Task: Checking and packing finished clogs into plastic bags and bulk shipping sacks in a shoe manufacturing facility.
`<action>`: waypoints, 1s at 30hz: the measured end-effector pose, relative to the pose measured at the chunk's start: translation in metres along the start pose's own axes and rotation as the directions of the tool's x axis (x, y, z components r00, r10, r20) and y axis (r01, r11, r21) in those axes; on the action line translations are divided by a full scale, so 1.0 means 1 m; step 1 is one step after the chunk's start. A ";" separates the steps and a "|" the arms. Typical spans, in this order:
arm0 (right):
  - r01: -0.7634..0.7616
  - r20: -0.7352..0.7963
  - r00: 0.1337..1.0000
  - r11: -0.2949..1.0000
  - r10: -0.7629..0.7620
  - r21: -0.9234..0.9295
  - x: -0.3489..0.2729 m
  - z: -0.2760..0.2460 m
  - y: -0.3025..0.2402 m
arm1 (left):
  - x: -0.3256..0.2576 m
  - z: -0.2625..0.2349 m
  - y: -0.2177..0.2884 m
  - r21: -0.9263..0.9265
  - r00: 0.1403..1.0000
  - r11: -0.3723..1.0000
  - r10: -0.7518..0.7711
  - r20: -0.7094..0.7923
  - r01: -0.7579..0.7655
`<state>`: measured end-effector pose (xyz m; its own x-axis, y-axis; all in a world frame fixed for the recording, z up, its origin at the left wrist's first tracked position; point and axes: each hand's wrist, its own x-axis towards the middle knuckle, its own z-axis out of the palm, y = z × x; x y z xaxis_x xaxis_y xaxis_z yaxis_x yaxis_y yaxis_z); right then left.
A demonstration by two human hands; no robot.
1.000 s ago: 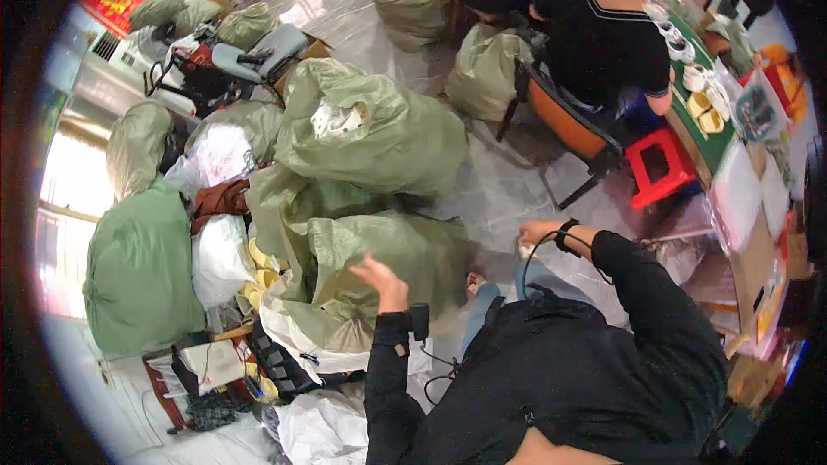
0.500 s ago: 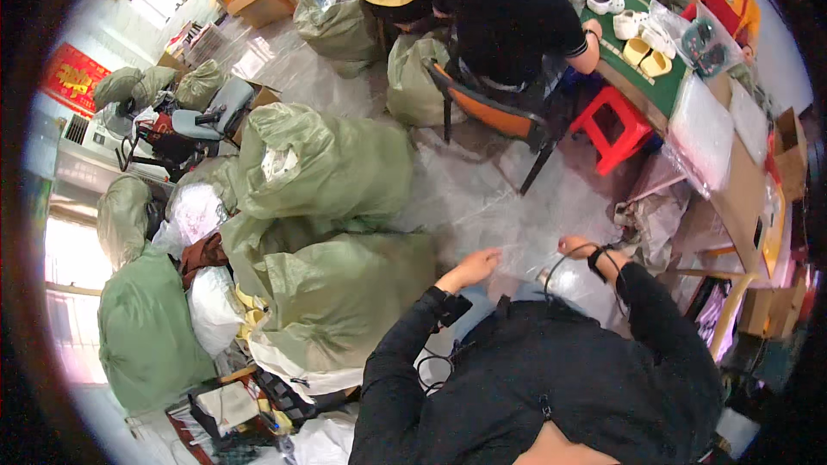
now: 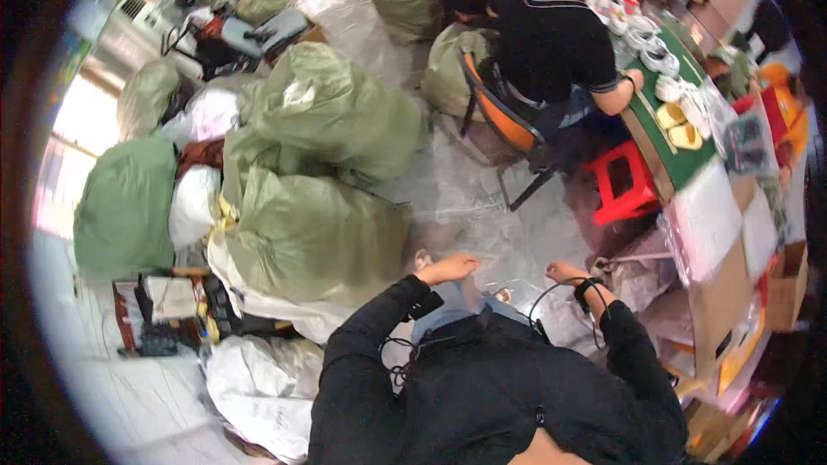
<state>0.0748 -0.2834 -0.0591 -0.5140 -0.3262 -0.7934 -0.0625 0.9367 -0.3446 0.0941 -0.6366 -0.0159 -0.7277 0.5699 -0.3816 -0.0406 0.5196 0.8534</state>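
Left hand (image 3: 448, 269) and right hand (image 3: 567, 273) are apart at the lower centre of the frame; the left's fingers look nearly straight and close together, the right's loosely curled, and I can't make out whether either grips anything; a black cable (image 3: 534, 301) loops beside the right wrist; left of the left hand bulges a big olive sack (image 3: 319, 232); farther off, right of centre, a red stool (image 3: 622, 182) stands beside a green-topped worktop (image 3: 689, 165) bearing yellow shoes (image 3: 687, 136); at upper centre sits a co-worker (image 3: 551, 43) in black.
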 end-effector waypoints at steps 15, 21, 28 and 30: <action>0.270 0.020 0.963 0.955 -0.269 -0.121 0.170 -0.084 -0.163 | -0.078 -0.172 -0.104 -0.580 0.769 0.733 -0.582 -0.263 0.356; 0.335 -0.056 0.937 0.932 -0.345 -0.143 0.204 -0.137 -0.276 | -0.108 -0.226 -0.133 -0.682 0.691 0.665 -0.647 -0.322 0.304; 0.445 0.103 0.896 0.879 -0.433 -0.172 0.234 -0.170 -0.301 | -0.113 -0.243 -0.146 -0.784 0.643 0.551 -0.717 -0.270 0.285; 0.452 0.116 0.892 0.873 -0.438 -0.181 0.237 -0.186 -0.304 | -0.110 -0.245 -0.148 -0.793 0.635 0.540 -0.724 -0.269 0.281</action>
<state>-0.1872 -0.6215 -0.0495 -0.3319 -0.7157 -0.6145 -0.4423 0.6934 -0.5688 0.0125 -0.9328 -0.0134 -0.6166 -0.1859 -0.7650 -0.7694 -0.0639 0.6356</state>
